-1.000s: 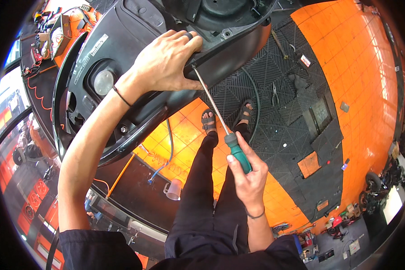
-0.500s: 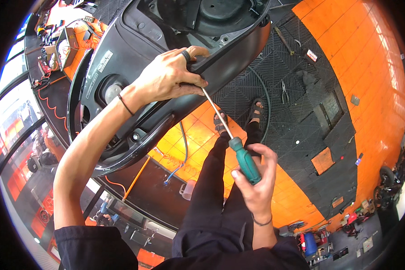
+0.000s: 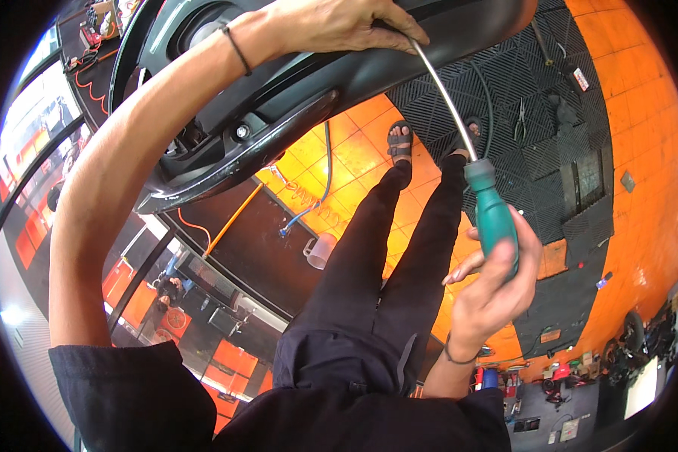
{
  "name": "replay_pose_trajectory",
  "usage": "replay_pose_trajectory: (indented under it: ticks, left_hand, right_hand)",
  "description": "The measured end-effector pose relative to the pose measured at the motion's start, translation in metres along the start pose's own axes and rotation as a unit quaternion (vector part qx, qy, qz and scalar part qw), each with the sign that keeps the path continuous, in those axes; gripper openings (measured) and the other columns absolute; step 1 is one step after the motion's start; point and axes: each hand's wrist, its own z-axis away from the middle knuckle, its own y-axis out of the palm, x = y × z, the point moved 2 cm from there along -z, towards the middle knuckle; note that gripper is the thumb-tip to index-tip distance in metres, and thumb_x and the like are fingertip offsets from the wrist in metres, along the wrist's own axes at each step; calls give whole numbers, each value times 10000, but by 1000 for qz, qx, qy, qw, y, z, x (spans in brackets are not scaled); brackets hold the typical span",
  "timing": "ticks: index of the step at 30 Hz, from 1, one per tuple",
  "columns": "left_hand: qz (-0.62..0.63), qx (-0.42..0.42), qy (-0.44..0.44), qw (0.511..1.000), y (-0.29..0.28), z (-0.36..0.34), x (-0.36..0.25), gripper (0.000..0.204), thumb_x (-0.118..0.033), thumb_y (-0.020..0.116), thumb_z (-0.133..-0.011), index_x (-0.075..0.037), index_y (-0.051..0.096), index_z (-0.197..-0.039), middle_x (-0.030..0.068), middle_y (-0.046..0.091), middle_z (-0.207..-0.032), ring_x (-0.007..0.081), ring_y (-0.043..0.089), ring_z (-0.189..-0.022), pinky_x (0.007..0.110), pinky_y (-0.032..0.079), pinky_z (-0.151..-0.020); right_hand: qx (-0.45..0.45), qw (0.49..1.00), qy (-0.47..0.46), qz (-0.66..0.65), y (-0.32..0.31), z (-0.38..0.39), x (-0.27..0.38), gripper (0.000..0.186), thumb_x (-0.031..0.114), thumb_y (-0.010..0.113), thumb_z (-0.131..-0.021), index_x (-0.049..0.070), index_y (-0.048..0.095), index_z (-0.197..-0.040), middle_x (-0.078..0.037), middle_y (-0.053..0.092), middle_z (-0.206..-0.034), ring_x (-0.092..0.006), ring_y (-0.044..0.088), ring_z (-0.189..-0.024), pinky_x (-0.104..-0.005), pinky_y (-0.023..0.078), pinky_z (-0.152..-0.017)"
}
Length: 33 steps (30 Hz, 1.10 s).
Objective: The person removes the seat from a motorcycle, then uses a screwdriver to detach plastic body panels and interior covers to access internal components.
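My left hand [image 3: 354, 30] reaches across to the lower edge of a black vehicle body panel [image 3: 444, 41], its fingertips closed around the tip end of the screwdriver's steel shaft; whatever the tip meets is hidden. My right hand [image 3: 497, 294] holds the green screwdriver handle [image 3: 488, 211], with thumb and fingers against the grip and some fingers loosely curled beside it. The shaft slants from the panel down toward me. A bolt [image 3: 242, 131] shows in a recess of the panel to the left of my hands.
My sandalled feet [image 3: 400, 145] stand below. Around are a dark rubber mat [image 3: 550, 143] on orange tiling [image 3: 625, 113], pliers [image 3: 520, 128], hoses [image 3: 328, 158], a translucent jug [image 3: 320, 252], a glass wall at left, and tyres and clutter [image 3: 621, 343] at lower right.
The panel and my left hand now appear higher in the picture and further right. My right hand and the screwdriver have shifted right, and the right hand's grip has turned.
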Motion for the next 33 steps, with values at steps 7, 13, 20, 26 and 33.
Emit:
replay_pose_trajectory:
  ticks: [7,13,20,26,33]
  left_hand:
    - [9,-36,-30,999,-3,-2,-6,429,-254,833,-817,-112,591,-1141,97,636,-1079,326,658,-986,428,547,-850]
    - [4,-37,-18,999,-1,2,-4,288,-209,846,-796,-83,635,-946,108,675,-1149,329,677,-1007,427,559,-843]
    - [25,-36,-17,999,-2,2,1,204,-193,835,-799,-69,699,-888,149,675,-1256,331,688,-1051,417,574,-873]
    - [29,-18,-31,999,-3,3,-1,155,-195,819,-813,-98,759,-917,143,679,-1253,323,682,-1082,419,568,-896]
    - [31,-35,-33,998,2,5,0,165,-202,810,-818,-97,805,-945,150,695,-1235,318,679,-1099,401,560,-935]
  right_hand:
    - [-15,978,-192,81,-4,-11,-30,351,305,546,-1092,-6,448,-1222,-186,653,-884,-116,580,-520,-237,464,-456]
    - [70,982,85,-155,-14,-1,-28,419,367,534,-1097,-6,428,-1256,-179,652,-841,-132,561,-531,-289,507,-510]
    - [-13,975,-171,138,-17,-13,-8,326,206,690,-1007,-6,567,-1222,-203,636,-1174,-186,635,-788,-286,531,-590]
    - [8,994,-112,11,-7,-18,-14,339,191,663,-1032,1,545,-1287,-162,681,-943,-139,601,-639,-232,457,-499]
    - [90,988,102,-79,-29,-13,1,488,303,670,-1029,-34,519,-1347,-214,623,-1234,-164,634,-725,-230,504,-597]
